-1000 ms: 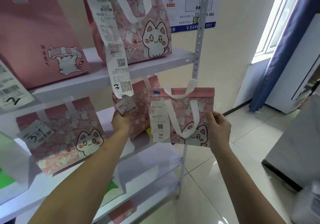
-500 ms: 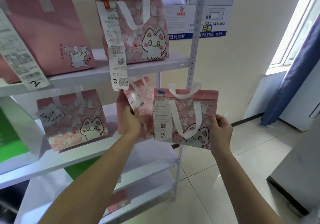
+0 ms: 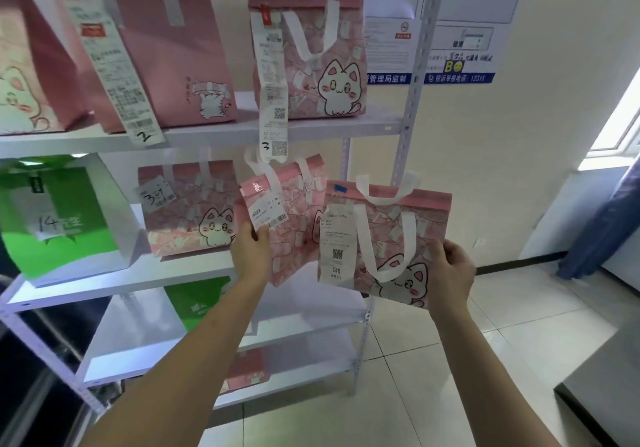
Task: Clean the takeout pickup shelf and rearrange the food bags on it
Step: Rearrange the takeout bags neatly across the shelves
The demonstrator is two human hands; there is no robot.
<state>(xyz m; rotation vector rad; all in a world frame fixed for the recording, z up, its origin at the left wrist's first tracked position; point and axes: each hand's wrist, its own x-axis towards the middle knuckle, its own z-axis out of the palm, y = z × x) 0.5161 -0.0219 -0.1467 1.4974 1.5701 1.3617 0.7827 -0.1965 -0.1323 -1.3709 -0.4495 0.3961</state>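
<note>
Seemingly upright, tag-046 bag [image 3: 388,239] tilted in right hand [image 3: 450,273].

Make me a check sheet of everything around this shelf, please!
Surface: white metal shelf rack, several tiers.
Job's things: pink cat-print bag with receipt 046 held off the shelf; smaller pink cat-print bag with barcode tag held at the middle tier; tall pink cat bag with long receipt marked 3 on the top tier; green and white bag marked 14 on the middle tier.
Clutter: nothing seen.
Grippers: left hand grips the smaller bag; right hand grips the 046 bag.
Cables: nothing seen.
Surroundings: wall notices, tiled floor.
</note>
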